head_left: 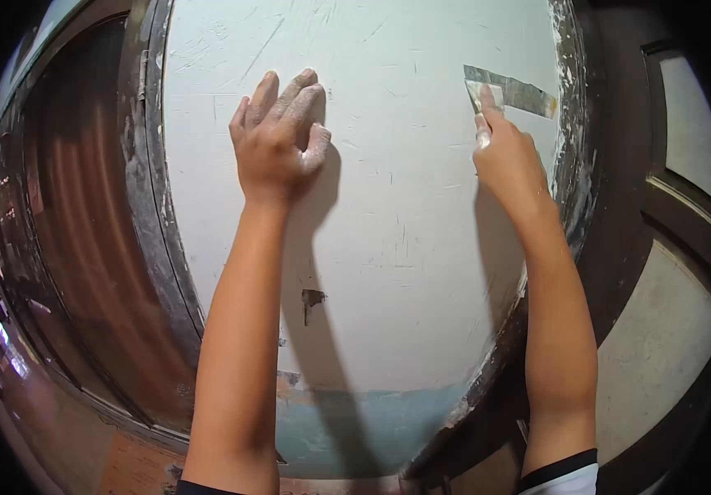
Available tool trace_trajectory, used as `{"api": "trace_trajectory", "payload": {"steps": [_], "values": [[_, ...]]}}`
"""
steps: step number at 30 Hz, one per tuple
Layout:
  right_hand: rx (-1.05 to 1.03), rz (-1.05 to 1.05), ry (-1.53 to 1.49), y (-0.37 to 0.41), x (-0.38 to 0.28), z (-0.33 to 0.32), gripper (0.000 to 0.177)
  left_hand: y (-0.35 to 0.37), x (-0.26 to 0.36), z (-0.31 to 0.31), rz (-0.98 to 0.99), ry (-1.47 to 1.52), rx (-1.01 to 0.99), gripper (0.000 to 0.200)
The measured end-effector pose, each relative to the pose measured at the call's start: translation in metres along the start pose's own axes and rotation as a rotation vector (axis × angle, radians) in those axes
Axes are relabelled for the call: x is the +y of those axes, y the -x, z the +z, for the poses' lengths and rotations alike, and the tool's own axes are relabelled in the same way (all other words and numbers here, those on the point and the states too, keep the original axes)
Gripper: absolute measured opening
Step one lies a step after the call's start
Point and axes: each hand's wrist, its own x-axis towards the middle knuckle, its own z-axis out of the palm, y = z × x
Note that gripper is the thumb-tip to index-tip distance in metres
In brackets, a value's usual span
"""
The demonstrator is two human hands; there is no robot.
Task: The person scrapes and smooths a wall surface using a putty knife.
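Observation:
A pale white-painted panel (397,214) fills the middle of the view. My left hand (280,136) lies against its upper left part, fingers partly spread and coated in white dust, holding nothing. Over on the upper right, my right hand (510,153) grips a putty knife (477,99), with the index finger stretched along it toward the blade. The blade meets the left part of a dark bare strip (525,95), where the paint is gone. Fingers and palm hide most of the knife's handle.
Paint-spattered dark frame edges (568,99) border the panel. A small dark chipped patch (313,299) and a blue-green band (331,429) show lower down. Left stands a brown glazed door or window (96,214); right, a dark framework with pale panes (661,355).

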Motion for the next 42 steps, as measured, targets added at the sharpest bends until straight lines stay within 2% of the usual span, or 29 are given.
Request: {"api": "trace_trajectory", "payload": {"steps": [2, 4, 6, 8, 14, 18, 20, 22, 23, 27, 37, 42], "values": [[0.050, -0.037, -0.020, 0.003, 0.005, 0.003, 0.055, 0.001, 0.002, -0.002, 0.001, -0.038, -0.001, 0.048], [-0.003, 0.009, -0.013, -0.003, -0.006, -0.010, 0.054, 0.000, 0.000, -0.001, 0.008, -0.018, -0.007, 0.049], [-0.027, 0.057, -0.001, -0.011, -0.015, -0.015, 0.054, 0.002, 0.001, -0.002, 0.006, -0.026, -0.019, 0.049], [0.015, 0.021, 0.005, -0.014, -0.009, -0.009, 0.054, 0.000, 0.000, 0.000, -0.017, 0.028, -0.003, 0.043], [-0.029, 0.046, 0.009, 0.020, 0.008, -0.002, 0.054, 0.000, 0.001, 0.000, -0.014, 0.030, 0.003, 0.046], [0.020, -0.010, -0.004, 0.006, 0.006, -0.002, 0.057, -0.001, 0.004, -0.003, -0.001, -0.045, -0.006, 0.047], [-0.030, 0.035, -0.001, 0.003, 0.004, -0.005, 0.059, -0.003, 0.000, -0.002, 0.009, -0.019, 0.002, 0.046], [0.013, -0.034, -0.015, 0.012, 0.005, -0.004, 0.060, -0.002, -0.001, -0.001, 0.012, 0.031, 0.002, 0.047], [-0.045, 0.030, 0.036, 0.019, 0.004, -0.006, 0.060, 0.000, 0.001, -0.001, -0.013, 0.051, -0.008, 0.045], [-0.018, -0.012, -0.011, 0.023, 0.010, 0.002, 0.059, -0.002, 0.005, -0.004, 0.001, -0.041, 0.015, 0.046], [-0.038, 0.016, -0.001, 0.009, 0.002, -0.005, 0.062, 0.000, -0.001, 0.002, 0.009, 0.015, 0.010, 0.046], [-0.060, 0.023, -0.029, 0.026, 0.007, 0.000, 0.061, 0.000, -0.003, 0.000, 0.013, 0.033, -0.016, 0.046]]}}
